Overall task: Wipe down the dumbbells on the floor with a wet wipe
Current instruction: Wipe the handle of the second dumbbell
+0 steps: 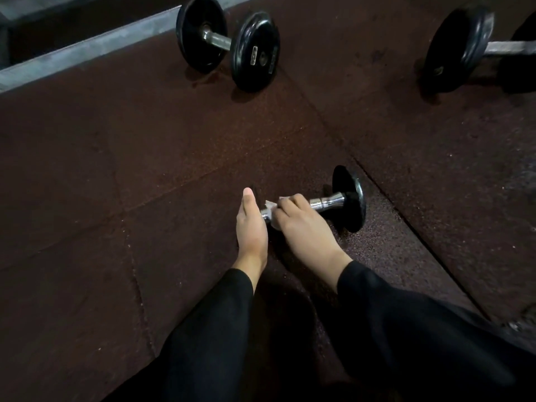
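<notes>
We have the near dumbbell (pixel 333 203) lying on the rubber floor (pixel 145 169), chrome handle across, one black plate showing at its right end; the left end is hidden behind the left hand (pixel 251 224). The right hand (pixel 298 220) has its grip curled over the handle with the wet wipe (pixel 271 211) bunched under the fingers, so clamped on wipe and bar together. The left hand sits against the hidden end, thumb straight up; we cannot tell if its fingers curl round anything (they are out of sight behind the palm).

Handling, as we judge it: the dumbbell is solid metal, stiff, heavy for its size, and round plates mean it will roll if pushed along the floor, so bracing one end makes sense. The chrome is smooth and gets slippery once wet; best hold is round the mid handle, or flat on a plate face. The wipe is thin, soft, limp, tears easily on any knurling, so keep it folded under the fingers.

Two more dumbbells wait well apart: a far dumbbell (pixel 227 43) near the grey ledge (pixel 87 47), and a right dumbbell (pixel 475 47) cut off by the frame edge. Both look bigger and heavier.
</notes>
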